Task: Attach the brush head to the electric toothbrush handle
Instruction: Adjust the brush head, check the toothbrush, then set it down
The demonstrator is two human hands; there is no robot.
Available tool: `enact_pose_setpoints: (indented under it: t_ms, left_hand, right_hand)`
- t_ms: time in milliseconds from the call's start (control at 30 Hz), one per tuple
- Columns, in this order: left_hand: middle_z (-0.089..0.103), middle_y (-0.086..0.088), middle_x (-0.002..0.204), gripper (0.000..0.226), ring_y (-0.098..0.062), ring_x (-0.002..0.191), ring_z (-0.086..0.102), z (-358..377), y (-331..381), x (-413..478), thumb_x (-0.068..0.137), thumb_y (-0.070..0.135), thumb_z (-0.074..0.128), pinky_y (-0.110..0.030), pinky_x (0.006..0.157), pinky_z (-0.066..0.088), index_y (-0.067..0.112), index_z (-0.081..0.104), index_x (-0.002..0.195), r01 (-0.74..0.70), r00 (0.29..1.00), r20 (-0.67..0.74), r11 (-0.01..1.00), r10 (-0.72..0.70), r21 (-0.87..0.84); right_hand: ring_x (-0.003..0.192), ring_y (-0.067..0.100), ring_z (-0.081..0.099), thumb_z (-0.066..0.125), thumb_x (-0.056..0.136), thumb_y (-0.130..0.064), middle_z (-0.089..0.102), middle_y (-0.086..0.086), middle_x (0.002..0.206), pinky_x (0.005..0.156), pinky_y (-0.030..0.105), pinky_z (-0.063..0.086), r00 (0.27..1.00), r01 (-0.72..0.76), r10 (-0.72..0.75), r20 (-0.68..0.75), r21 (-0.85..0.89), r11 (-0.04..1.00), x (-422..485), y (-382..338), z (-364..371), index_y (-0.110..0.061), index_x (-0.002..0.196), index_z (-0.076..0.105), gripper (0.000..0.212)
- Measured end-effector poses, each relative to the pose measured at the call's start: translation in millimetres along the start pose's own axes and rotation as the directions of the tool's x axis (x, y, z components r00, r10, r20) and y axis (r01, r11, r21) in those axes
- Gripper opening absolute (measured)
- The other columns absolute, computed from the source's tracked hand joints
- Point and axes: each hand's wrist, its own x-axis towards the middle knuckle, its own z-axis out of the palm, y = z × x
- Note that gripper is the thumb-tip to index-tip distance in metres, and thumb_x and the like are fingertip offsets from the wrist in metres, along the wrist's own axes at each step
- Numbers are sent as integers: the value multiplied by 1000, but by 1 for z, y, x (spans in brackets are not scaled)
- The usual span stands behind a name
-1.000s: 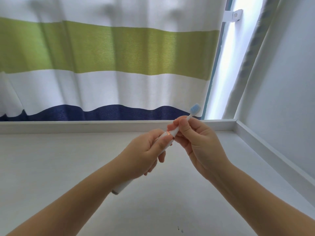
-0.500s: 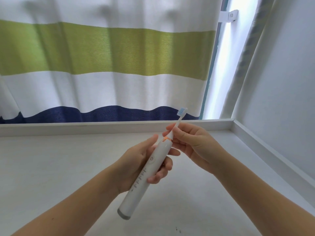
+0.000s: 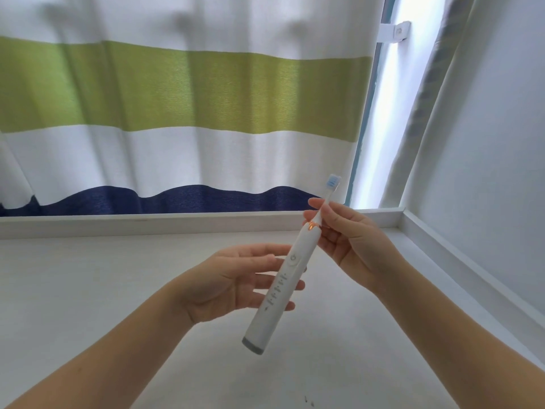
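Brush head [image 3: 332, 184] sits seated on handle [image 3: 280, 287], held above the table [image 3: 88, 290]. Right hand [image 3: 351, 240] pinches its neck; left hand [image 3: 236, 281] spread wide behind handle. Attachment looks complete.

The electric toothbrush handle [image 3: 278, 293] was white, with a grey band at its base and an orange-gold ring at its neck. The brush head [image 3: 332, 184], toward one o'clock from the handle, was white with pale blue and white bristles. The curtain [image 3: 177, 113], at twelve o'clock, carried broad horizontal stripes: white, then yellow-green, then white, then navy along its wavy hem. The table [image 3: 88, 290] and the wall [image 3: 495, 143], at three o'clock, were plain white.
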Motion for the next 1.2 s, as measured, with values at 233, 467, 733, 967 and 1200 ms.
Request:
enact_pose_setpoints:
  t_ms: [233, 467, 733, 967, 1200]
  left_hand:
    - [73, -4, 93, 31, -24, 94, 67, 10, -8, 7, 77, 11, 65, -43, 81, 57, 12, 68, 108, -70, 994, -81, 996, 75, 63]
    - [72, -6, 92, 30, -24, 90, 66, 9, -15, 11, 75, 8, 68, -45, 85, 54, 11, 69, 104, -121, 972, -201, 993, 121, 11]
    - [74, -1, 84, 23, -12, 74, 66, 17, -29, 17, 79, 27, 61, -26, 67, 57, 16, 73, 94, -99, 935, -344, 995, 86, -20]
    - [59, 2, 59, 46, -12, 52, 52, 34, -37, 22, 96, 43, 31, -24, 47, 46, 12, 63, 95, -94, 903, -415, 993, 114, 68]
    - [48, 2, 49, 46, -9, 38, 39, 34, -37, 21, 97, 44, 26, -19, 32, 36, 7, 53, 91, -151, 944, -319, 967, 80, -207]
  right_hand:
    - [86, 15, 69, 55, 84, -20, 76, 3, 89, 72, 22, 54, 993, 32, -31, 110, -4, 999, 6, -3, 7, -16, 102, 71, 25]
    - [84, 20, 71, 55, 90, -16, 76, 9, 88, 65, 24, 56, 1000, 0, -1, -20, -81, 997, 21, -17, 20, -11, 101, 69, 18]
    - [42, 10, 54, 33, 101, -26, 60, 2, 49, 44, 21, 49, 977, -92, 127, -171, 201, 975, 40, -32, 45, -4, 87, 59, 37]
    - [28, 6, 18, 32, 98, -23, 24, -8, 35, 30, 15, 14, 974, -26, 92, -209, 297, 954, 49, -18, 56, -11, 70, 49, 34]
    - [29, 5, 16, 33, 98, -27, 25, -9, 35, 26, 17, 16, 998, -65, 55, 39, 373, 926, 56, -11, 60, -13, 64, 48, 40]
